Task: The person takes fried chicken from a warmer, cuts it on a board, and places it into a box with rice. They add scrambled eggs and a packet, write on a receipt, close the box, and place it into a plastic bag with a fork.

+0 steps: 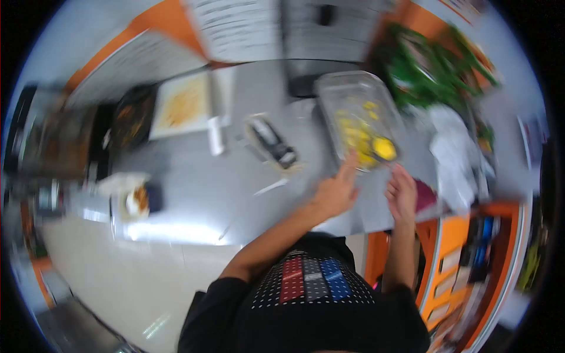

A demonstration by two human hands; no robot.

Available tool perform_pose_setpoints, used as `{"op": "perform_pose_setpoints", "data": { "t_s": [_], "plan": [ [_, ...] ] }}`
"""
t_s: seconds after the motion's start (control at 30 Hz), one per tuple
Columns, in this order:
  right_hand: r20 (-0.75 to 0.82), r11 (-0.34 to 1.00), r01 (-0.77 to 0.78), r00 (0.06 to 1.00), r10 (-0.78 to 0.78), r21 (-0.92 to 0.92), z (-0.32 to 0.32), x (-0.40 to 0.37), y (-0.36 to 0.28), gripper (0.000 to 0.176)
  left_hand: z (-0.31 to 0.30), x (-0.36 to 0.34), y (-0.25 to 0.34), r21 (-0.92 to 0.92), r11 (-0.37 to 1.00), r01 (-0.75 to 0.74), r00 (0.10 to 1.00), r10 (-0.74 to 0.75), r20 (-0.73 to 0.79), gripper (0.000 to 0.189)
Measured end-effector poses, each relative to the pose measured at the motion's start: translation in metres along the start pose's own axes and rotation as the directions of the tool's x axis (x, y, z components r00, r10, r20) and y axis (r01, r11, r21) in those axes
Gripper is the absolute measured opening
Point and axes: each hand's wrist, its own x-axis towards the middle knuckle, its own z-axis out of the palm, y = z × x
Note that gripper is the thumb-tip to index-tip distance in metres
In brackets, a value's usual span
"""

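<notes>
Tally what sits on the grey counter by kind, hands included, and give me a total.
hands: 2 (left hand, right hand)
clear tray: 1
cutting board: 1
dark pan: 1
bunch of greens: 1
Total: 6
The yellow pieces in the tray are too blurred to count.

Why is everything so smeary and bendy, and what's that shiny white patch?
Head view: the fisheye lens curves the grey table and blackens the corners; motion blur smears the clear tray, the green leaves, the left hand and the right hand; the white patch is glare off the table.
</notes>
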Motion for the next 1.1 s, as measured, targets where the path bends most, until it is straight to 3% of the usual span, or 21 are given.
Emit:
{"op": "perform_pose_setpoints", "data": {
  "t_s": [0.03, 0.07, 0.1, 0.13, 0.17, 0.2, 0.23, 0.27, 0.3, 0.33, 0.4, 0.47, 0.53, 0.57, 0.67, 0.73, 0.77, 0.8, 0.83, 0.93, 1.1],
  "plan": [
    [0.02, 0.999, 0.026, 0.999, -0.026, -0.019, -0.008, 0.0, 0.0, 0.02, 0.013, -0.007, -0.012, 0.016, 0.995, -0.099, 0.986, 0.1, -0.134, 0.079],
    [0.13, 0.997, 0.054, 0.99, -0.048, -0.046, -0.003, -0.008, -0.007, 0.024, -0.002, -0.018, -0.01, -0.023, 0.995, -0.095, 0.992, 0.093, -0.089, 0.075],
    [0.069, 0.997, 0.068, 0.995, -0.066, -0.04, -0.002, -0.007, -0.004, 0.027, -0.022, -0.032, -0.01, -0.069, 0.994, -0.083, 0.996, 0.08, -0.048, 0.072],
    [0.012, 0.992, 0.085, 0.996, -0.084, -0.092, 0.023, -0.023, -0.008, 0.026, -0.036, -0.049, -0.023, -0.08, 0.996, -0.039, 0.994, 0.031, -0.102, 0.071],
    [0.19, 0.996, 0.08, 0.979, -0.069, -0.05, 0.038, -0.033, -0.008, 0.026, -0.046, -0.068, -0.034, -0.098, 0.995, -0.013, 0.99, -0.002, -0.143, 0.07],
    [0.219, 0.993, 0.084, 0.974, -0.064, -0.086, 0.056, -0.041, -0.004, 0.03, -0.055, -0.083, -0.042, -0.12, 0.993, -0.008, 0.984, -0.013, -0.176, 0.069],
    [0.332, 0.994, 0.059, 0.943, -0.026, -0.087, 0.069, -0.037, 0.008, 0.033, -0.051, -0.1, -0.066, -0.059, 0.998, -0.027, 0.905, -0.001, -0.426, 0.06],
    [0.426, 0.996, 0.039, 0.905, 0.001, -0.085, 0.086, -0.038, 0.019, 0.035, -0.06, -0.119, -0.085, -0.169, 0.985, 0.019, 0.852, -0.105, -0.513, 0.053],
    [0.404, 0.988, 0.011, 0.913, 0.053, -0.156, 0.104, -0.043, 0.033, 0.036, -0.073, -0.147, -0.103, -0.28, 0.959, 0.044, 0.789, -0.205, -0.579, 0.047],
    [0.376, 0.975, -0.012, 0.922, 0.097, -0.222, 0.137, -0.056, 0.051, 0.037, -0.083, -0.176, -0.126, -0.245, 0.958, 0.15, 0.683, -0.28, -0.674, 0.041],
    [0.38, 0.938, -0.068, 0.903, 0.203, -0.339, 0.195, -0.085, 0.079, 0.039, -0.132, -0.231, -0.135, -0.428, 0.808, 0.405, 0.363, -0.572, -0.735, 0.031],
    [0.481, 0.906, -0.177, 0.8, 0.36, -0.384, 0.253, -0.105, 0.123, 0.041, -0.165, -0.296, -0.187, -0.351, 0.829, 0.435, 0.094, -0.429, -0.898, 0.026],
    [0.612, 0.849, -0.285, 0.596, 0.52, -0.444, 0.337, -0.134, 0.193, 0.04, -0.226, -0.382, -0.254, -0.337, 0.741, 0.58, -0.131, -0.324, -0.937, 0.015],
    [0.653, 0.8, -0.317, 0.463, 0.599, -0.509, 0.373, -0.151, 0.225, 0.039, -0.249, -0.406, -0.276, -0.318, 0.73, 0.605, -0.163, -0.278, -0.947, 0.015],
    [0.681, 0.825, -0.183, 0.485, 0.549, -0.535, 0.452, -0.201, 0.293, 0.035, -0.315, -0.456, -0.327, -0.15, 0.706, 0.693, 0.049, -0.254, -0.966, 0.02],
    [0.737, 0.844, -0.013, 0.481, 0.475, -0.536, 0.485, -0.217, 0.338, 0.035, -0.339, -0.473, -0.347, -0.433, 0.733, 0.524, 0.065, -0.542, -0.838, 0.025],
    [0.859, 0.803, 0.421, 0.469, 0.205, -0.422, 0.502, -0.227, 0.359, 0.036, -0.356, -0.48, -0.359, -0.552, 0.712, 0.433, 0.098, -0.646, -0.757, 0.027],
    [0.942, 0.59, 0.769, 0.332, -0.04, -0.246, 0.516, -0.237, 0.379, 0.037, -0.365, -0.487, -0.37, -0.604, 0.691, 0.398, 0.113, -0.69, -0.715, 0.028],
    [0.971, 0.256, 0.965, 0.117, -0.21, -0.061, 0.523, -0.246, 0.395, 0.038, -0.37, -0.495, -0.376, -0.655, 0.657, 0.374, 0.141, -0.738, -0.66, 0.029],
    [0.988, -0.324, 0.946, -0.045, -0.146, -0.005, 0.531, -0.266, 0.426, 0.042, -0.381, -0.51, -0.386, -0.757, 0.577, 0.305, 0.23, -0.816, -0.53, 0.031],
    [0.978, -0.331, 0.934, 0.067, -0.199, -0.131, 0.533, -0.277, 0.426, 0.044, -0.365, -0.515, -0.39, -0.812, 0.54, 0.221, 0.299, -0.83, -0.471, 0.031]
  ]
}}
